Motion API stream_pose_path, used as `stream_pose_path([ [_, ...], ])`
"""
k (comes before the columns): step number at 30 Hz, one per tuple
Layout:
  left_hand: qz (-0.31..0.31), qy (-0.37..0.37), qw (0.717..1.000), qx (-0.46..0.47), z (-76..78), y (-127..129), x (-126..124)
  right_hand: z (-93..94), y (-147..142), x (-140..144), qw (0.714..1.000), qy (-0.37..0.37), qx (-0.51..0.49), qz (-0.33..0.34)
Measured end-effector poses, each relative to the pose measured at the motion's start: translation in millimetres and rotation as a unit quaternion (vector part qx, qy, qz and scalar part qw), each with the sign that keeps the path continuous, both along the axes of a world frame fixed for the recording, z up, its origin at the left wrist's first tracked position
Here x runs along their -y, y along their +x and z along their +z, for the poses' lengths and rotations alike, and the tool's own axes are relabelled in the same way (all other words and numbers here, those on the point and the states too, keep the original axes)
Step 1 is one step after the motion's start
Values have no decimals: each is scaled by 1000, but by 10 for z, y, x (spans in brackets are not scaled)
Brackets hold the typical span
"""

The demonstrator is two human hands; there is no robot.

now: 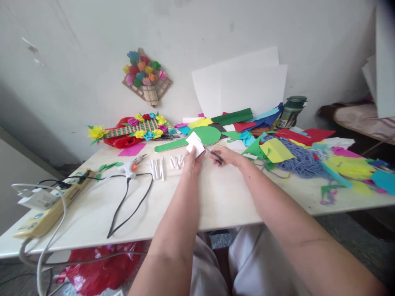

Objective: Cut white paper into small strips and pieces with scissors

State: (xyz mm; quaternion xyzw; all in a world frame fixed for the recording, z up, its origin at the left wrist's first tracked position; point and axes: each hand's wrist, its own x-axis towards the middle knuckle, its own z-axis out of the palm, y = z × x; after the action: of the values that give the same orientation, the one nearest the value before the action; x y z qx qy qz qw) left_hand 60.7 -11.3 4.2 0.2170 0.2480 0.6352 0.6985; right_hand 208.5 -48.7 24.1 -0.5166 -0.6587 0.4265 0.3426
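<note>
White paper (pixel 195 143) in left grip (pixel 191 159)

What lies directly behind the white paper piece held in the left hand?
Behind the white paper piece in the left hand lies a green paddle-shaped cutout; the paper covers part of its handle end.

Open table in front, clutter behind and right.
Bare table (pixel 216 201) lies near; paper rolls (pixel 163 166), glue gun (pixel 131 166) and cable (pixel 129 205) block left, paper scraps (pixel 277 150) crowd right.
</note>
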Motion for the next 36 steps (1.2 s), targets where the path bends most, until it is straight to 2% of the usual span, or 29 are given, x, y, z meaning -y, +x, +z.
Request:
stream_pose_path([
  [8, -14, 34, 999, 0, -9, 14, -4, 16, -6, 40, 1000, -9, 5, -16],
  [14, -15, 45, 999, -9, -6, -11, -13, 31, -48, 55, 1000, -8, 6, -1],
  [21, -1, 35, 999, -15, 82, -54, 67, 4, -64, 41, 1000, 16, -18, 0],
  [26, 16, 16, 1000, -14, 88, -81, 83, 17, -59, 54, 999, 19, -35, 6],
  [28, 25, 11, 1000, -11, 82, -87, 76, 48, -66, 64, 998, 25, -52, -14],
  [31, 21, 8, 1000, -7, 78, -78, 73, 98, -85, 66, 989, 42, -119, -83],
  [36, -23, 23, 999, -18, 73, -27, 85, 108, -115, 22, 959, 69, -223, -158],
])
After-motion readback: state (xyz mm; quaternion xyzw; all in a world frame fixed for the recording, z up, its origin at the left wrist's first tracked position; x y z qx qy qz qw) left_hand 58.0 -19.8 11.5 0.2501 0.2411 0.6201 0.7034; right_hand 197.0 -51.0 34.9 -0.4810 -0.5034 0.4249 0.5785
